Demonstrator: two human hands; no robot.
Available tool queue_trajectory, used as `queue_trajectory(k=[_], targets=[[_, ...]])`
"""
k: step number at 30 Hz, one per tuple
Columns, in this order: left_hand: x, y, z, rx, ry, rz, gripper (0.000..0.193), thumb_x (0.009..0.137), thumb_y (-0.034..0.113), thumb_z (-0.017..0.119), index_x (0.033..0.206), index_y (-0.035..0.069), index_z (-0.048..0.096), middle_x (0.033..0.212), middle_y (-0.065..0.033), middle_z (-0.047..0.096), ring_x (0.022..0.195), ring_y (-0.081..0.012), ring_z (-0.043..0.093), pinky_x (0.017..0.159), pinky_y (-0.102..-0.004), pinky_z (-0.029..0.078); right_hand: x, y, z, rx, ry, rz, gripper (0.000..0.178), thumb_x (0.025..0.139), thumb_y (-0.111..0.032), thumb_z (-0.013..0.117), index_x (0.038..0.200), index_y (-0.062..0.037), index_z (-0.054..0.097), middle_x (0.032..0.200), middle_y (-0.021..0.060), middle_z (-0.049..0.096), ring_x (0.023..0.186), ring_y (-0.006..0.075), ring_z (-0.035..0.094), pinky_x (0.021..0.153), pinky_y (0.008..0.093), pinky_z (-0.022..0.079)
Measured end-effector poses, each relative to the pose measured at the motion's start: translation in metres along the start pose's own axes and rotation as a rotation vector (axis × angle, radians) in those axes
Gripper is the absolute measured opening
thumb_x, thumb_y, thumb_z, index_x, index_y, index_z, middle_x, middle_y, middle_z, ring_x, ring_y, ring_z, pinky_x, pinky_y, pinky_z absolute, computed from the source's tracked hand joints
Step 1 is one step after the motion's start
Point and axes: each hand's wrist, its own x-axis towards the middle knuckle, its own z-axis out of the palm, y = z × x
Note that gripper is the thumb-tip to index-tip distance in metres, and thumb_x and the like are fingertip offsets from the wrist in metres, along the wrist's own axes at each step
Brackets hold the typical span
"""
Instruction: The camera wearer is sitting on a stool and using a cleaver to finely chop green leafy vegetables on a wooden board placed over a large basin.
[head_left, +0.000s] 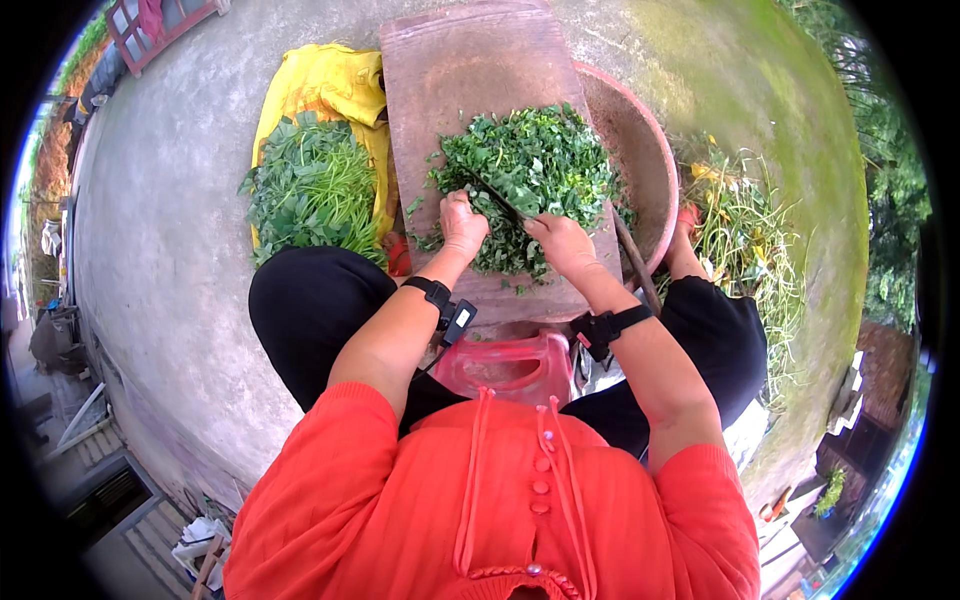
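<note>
A pile of chopped green leaves covers the middle of a wooden board. My right hand is closed around the handle end of a dark-bladed knife, at the pile's near side. The blade slants up and left across the leaves, its far end close to my left hand. Curled into a fist, my left hand rests at the pile's left edge, beside the blade. Whatever its fingers hold is hidden.
Uncut leafy greens lie on a yellow cloth or sack left of the board. A large reddish basin sits under its right side. Stems and yellowed leaves are strewn farther right. A red plastic stool stands between my legs.
</note>
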Motion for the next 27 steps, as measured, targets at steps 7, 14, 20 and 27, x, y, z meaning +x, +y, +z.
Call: queue_trajectory(k=[7,14,20,27], targets=[[0.025,0.028,-0.019,-0.008,0.029,0.417,0.036,0.061,-0.011,0.054,0.096,-0.002,0.061,0.103,-0.0154,0.054,0.101,-0.0376,0.049,0.086,-0.0419,0.045,-0.049,-0.006,-0.062,0.473,-0.02,0.24,0.037,0.093,-0.039,0.057,0.105,-0.0064,0.068,0.058,0.0102,0.057,0.045,0.018,0.055,0.045,0.033,0.045],[0.062,0.045,-0.007,0.234,-0.293,0.456,0.036,0.069,-0.002,0.057,0.103,0.004,0.063,0.115,-0.0137,0.056,0.114,-0.0331,0.049,0.095,-0.0442,0.043,-0.064,0.042,-0.053,0.736,0.137,0.439,0.034,0.095,-0.035,0.054,0.11,-0.0063,0.067,0.05,0.0045,0.049,0.032,0.0126,0.041,0.032,0.0285,0.033],[0.051,0.03,-0.008,0.062,-0.064,0.385,0.036,0.066,-0.003,0.054,0.101,0.0,0.061,0.109,-0.0168,0.06,0.106,-0.0364,0.054,0.091,-0.0401,0.047,-0.031,0.089,-0.025,0.293,0.12,0.371,0.04,0.093,-0.04,0.048,0.108,-0.0076,0.065,0.099,0.0271,0.064,0.101,0.0472,0.057,0.088,0.0534,0.044],[0.003,0.013,-0.001,-0.232,-0.176,0.027,0.075,0.066,-0.007,0.054,0.139,-0.002,0.041,0.128,-0.0257,0.053,0.122,-0.0381,0.05,0.106,-0.0363,0.039,-0.051,0.056,0.015,0.332,-0.011,0.302,0.039,0.093,-0.039,0.048,0.111,-0.0073,0.064,0.102,0.027,0.065,0.102,0.0452,0.059,0.089,0.0518,0.045]])
